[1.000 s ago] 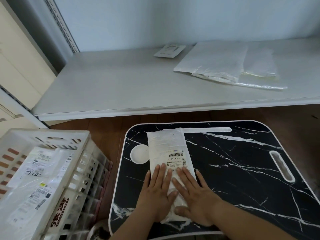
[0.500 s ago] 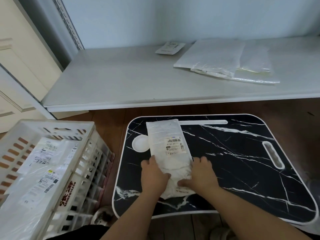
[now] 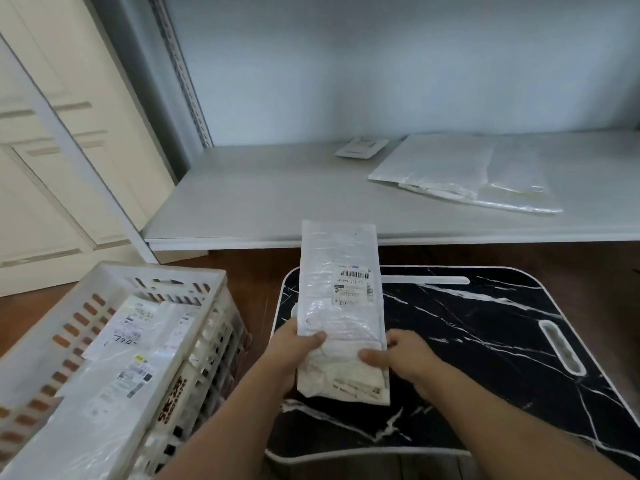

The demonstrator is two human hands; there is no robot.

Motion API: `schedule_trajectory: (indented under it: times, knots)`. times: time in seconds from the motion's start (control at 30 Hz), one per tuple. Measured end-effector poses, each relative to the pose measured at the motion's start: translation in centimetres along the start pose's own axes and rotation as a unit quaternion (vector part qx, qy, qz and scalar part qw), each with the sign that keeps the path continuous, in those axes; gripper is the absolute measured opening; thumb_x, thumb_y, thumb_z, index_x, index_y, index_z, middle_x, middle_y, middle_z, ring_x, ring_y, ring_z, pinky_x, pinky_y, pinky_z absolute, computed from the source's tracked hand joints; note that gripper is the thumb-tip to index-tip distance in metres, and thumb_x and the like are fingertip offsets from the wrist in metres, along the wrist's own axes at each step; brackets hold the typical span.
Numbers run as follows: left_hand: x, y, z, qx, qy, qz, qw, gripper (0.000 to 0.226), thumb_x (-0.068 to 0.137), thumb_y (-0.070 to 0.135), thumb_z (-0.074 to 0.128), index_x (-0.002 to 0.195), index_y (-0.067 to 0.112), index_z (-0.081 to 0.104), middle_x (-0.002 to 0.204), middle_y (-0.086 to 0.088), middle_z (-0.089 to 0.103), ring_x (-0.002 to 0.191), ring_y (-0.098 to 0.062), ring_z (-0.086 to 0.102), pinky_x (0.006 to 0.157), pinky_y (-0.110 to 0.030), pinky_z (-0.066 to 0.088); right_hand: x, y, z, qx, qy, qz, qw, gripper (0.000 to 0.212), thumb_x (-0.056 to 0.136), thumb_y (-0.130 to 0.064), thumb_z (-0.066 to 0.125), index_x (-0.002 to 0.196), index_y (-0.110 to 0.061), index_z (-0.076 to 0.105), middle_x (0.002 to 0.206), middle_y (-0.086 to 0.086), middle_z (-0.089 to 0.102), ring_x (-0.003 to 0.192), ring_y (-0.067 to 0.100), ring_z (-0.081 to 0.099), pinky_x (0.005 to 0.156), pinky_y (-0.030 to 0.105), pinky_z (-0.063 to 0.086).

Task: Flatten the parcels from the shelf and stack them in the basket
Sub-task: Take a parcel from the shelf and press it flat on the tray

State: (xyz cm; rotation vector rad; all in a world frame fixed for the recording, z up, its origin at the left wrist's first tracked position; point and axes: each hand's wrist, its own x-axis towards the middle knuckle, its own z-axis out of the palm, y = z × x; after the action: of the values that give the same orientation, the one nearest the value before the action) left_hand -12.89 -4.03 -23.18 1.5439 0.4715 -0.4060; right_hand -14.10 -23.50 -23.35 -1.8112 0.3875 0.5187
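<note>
Parcel (image 3: pixel 341 306), thin, soft, probably light and slick film, held tilted above the worktop (image 3: pixel 485 341) near-left: left hand (image 3: pixel 294 344) and right hand (image 3: pixel 398 355) pinch its side edges, basket (image 3: pixel 214 306) left.

Parcel (image 3: pixel 341 306) label: "J9-159-J02" (rest blurred).

Shelf, lap table and floor, with their loads.
On the pale shelf (image 3: pixel 263 192): a small flat packet (image 3: pixel 362 147) and overlapping plastic mailers (image 3: pixel 464 171). On the brown floor (image 3: pixel 31 306): a white basket (image 3: pixel 194 289) and a black marble-patterned lap table (image 3: pixel 485 341).
</note>
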Motion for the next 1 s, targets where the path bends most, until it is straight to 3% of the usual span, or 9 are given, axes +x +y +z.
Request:
schedule_trajectory:
  times: [0.07, 0.17, 0.3, 0.4, 0.57, 0.67, 0.77, 0.9, 1.0]
  knots:
    - [-0.6, 1.7, -1.4, -0.028, -0.005, 0.032, 0.999, 0.028, 0.088, 0.008, 0.067, 0.115, 0.007, 0.060, 0.106, -0.018, 0.070, 0.096, -0.038, 0.068, 0.083, -0.057, 0.054, -0.2, -2.0, 0.8, 0.008, -0.012, -0.029, 0.999, 0.021, 0.072, -0.006, 0.083, 0.085, -0.007, 0.066, 0.093, 0.010, 0.073, 0.084, 0.020, 0.070, 0.072, 0.029, 0.057]
    - [-0.9, 3.8, -3.4, 0.042, 0.022, 0.100, 0.994, 0.040, 0.087, 0.030, 0.066, 0.124, 0.020, 0.055, 0.113, -0.005, 0.068, 0.100, -0.027, 0.068, 0.084, -0.050, 0.056, -0.3, -5.3, 2.4, -0.004, -0.017, -0.081, 0.997, 0.023, 0.071, -0.007, 0.083, 0.089, -0.008, 0.069, 0.094, 0.008, 0.074, 0.086, 0.022, 0.071, 0.081, 0.037, 0.057]
    - [-2.1, 7.7, -7.5, 0.090, 0.104, 0.162, 0.977, 0.029, 0.094, 0.025, 0.056, 0.123, 0.025, 0.053, 0.113, 0.002, 0.065, 0.102, -0.020, 0.064, 0.088, -0.043, 0.055, -0.3, -10.1, 5.9, -0.072, -0.013, -0.168, 0.983, 0.015, 0.075, -0.022, 0.082, 0.085, -0.020, 0.070, 0.089, -0.002, 0.074, 0.083, 0.017, 0.071, 0.083, 0.039, 0.057]
    - [-2.4, 9.9, -12.8, 0.099, 0.175, 0.178, 0.963, 0.030, 0.095, 0.016, 0.054, 0.125, 0.019, 0.056, 0.113, -0.003, 0.065, 0.101, -0.024, 0.063, 0.089, -0.044, 0.054, -0.3, -13.5, 9.6, -0.168, -0.010, -0.218, 0.961, 0.017, 0.087, -0.031, 0.069, 0.082, -0.016, 0.065, 0.083, 0.002, 0.072, 0.081, 0.021, 0.069, 0.084, 0.041, 0.055]
    - [-1.5, 8.4, -25.0, 0.107, 0.271, 0.101, 0.951, 0.034, 0.092, 0.008, 0.052, 0.127, 0.011, 0.052, 0.115, -0.012, 0.063, 0.098, -0.029, 0.062, 0.075, -0.039, 0.056, 0.3, -16.8, 14.9, -0.249, -0.046, -0.253, 0.934, 0.016, 0.092, -0.031, 0.062, 0.088, -0.015, 0.064, 0.081, 0.004, 0.072, 0.077, 0.017, 0.069, 0.083, 0.038, 0.055]
    - [-0.4, 5.4, -31.0, 0.184, 0.295, 0.030, 0.937, 0.046, 0.083, 0.014, 0.054, 0.129, 0.017, 0.051, 0.120, -0.010, 0.062, 0.103, -0.028, 0.061, 0.085, -0.045, 0.054, 1.6, -17.3, 18.0, -0.314, -0.080, -0.257, 0.910, 0.019, 0.093, -0.033, 0.060, 0.096, -0.015, 0.063, 0.090, 0.002, 0.069, 0.088, 0.019, 0.066, 0.088, 0.038, 0.052]
    - [-1.2, 3.1, -32.9, 0.278, 0.338, -0.030, 0.899, 0.035, 0.095, 0.005, 0.041, 0.130, 0.003, 0.048, 0.127, -0.016, 0.055, 0.117, -0.033, 0.051, 0.098, -0.041, 0.043, 3.0, -16.8, 21.0, -0.383, -0.106, -0.267, 0.878, 0.024, 0.093, -0.035, 0.059, 0.105, -0.014, 0.062, 0.095, -0.001, 0.064, 0.093, 0.017, 0.061, 0.088, 0.036, 0.051]
    - [1.0, -1.4, -33.6, 0.387, 0.275, -0.105, 0.874, 0.034, 0.101, 0.011, 0.035, 0.133, 0.003, 0.045, 0.134, -0.015, 0.052, 0.120, -0.027, 0.052, 0.099, -0.032, 0.042, 5.0, -15.7, 24.9, -0.457, -0.133, -0.268, 0.837, 0.044, 0.097, -0.048, 0.046, 0.127, -0.015, 0.050, 0.119, 0.002, 0.060, 0.109, 0.019, 0.056, 0.094, 0.035, 0.047]
    - [3.6, -4.5, -32.8, 0.425, 0.222, -0.139, 0.867, 0.033, 0.101, 0.012, 0.037, 0.132, 0.005, 0.046, 0.129, -0.011, 0.055, 0.115, -0.022, 0.055, 0.091, -0.026, 0.043, 6.4, -15.0, 27.0, -0.530, -0.099, -0.314, 0.781, 0.045, 0.095, -0.054, 0.043, 0.120, -0.017, 0.054, 0.115, 0.002, 0.061, 0.111, 0.022, 0.053, 0.094, 0.038, 0.042]
